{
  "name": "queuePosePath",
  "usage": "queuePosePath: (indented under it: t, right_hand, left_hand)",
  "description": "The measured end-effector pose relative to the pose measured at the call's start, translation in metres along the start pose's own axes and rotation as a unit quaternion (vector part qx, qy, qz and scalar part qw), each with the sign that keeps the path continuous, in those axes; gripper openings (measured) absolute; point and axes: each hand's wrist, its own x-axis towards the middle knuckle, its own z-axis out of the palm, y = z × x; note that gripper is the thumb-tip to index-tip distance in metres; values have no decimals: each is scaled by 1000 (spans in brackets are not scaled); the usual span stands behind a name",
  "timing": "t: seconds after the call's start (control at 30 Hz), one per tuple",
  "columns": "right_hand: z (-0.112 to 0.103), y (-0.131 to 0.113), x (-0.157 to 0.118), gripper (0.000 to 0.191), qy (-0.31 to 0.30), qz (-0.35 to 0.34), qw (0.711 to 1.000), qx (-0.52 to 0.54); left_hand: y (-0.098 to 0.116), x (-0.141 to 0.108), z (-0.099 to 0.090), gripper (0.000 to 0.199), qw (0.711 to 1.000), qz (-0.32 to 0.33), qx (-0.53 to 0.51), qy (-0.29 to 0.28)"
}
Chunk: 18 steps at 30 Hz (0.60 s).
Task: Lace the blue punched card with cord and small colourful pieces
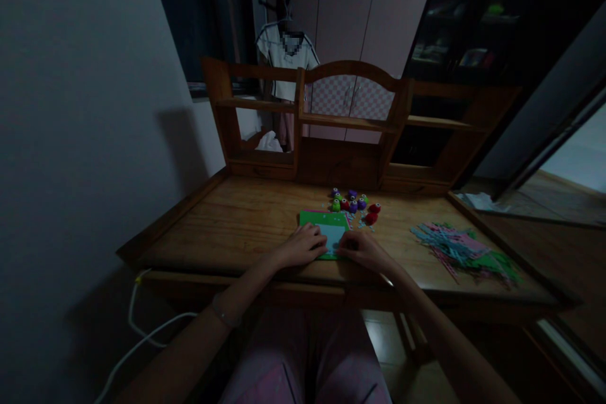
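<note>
A light blue sheet point(333, 237) lies on a larger green sheet point(324, 218) near the desk's front edge, with a thin pink edge showing behind the green one. My left hand point(303, 244) rests flat over the left side of both sheets, fingers stretched out. At the right side of the blue sheet, my right hand point(360, 249) has its fingers curled and pressed together against it; whatever they pinch is hidden. Small pale bits point(362, 223) are scattered just beyond the sheets. Behind them sit several small purple, green and red round figures with eyes point(353, 206).
A heap of pink, blue and green cut pieces point(466, 249) spreads over the right of the wooden desk point(227, 221). A wooden shelf unit point(348, 120) stands along its back edge. A white cable point(142, 331) hangs off the left front corner.
</note>
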Motion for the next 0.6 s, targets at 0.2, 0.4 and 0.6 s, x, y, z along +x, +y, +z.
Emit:
queuePosePath:
  t: [0.2,0.4,0.6]
  right_hand:
    - [1,2,1,25,3,7,1000,-6]
    - [0,2,2,24,-5,1,1000,-14]
    - [-1,0,1,25,-2,6,1000,-20]
  left_hand:
    - [-2,3,-3,23,1000,11,-6,-19]
    - [-2,7,-10,20,998,12,-26,-51]
    - [-8,21,-17,20,990,-33,-84,-110]
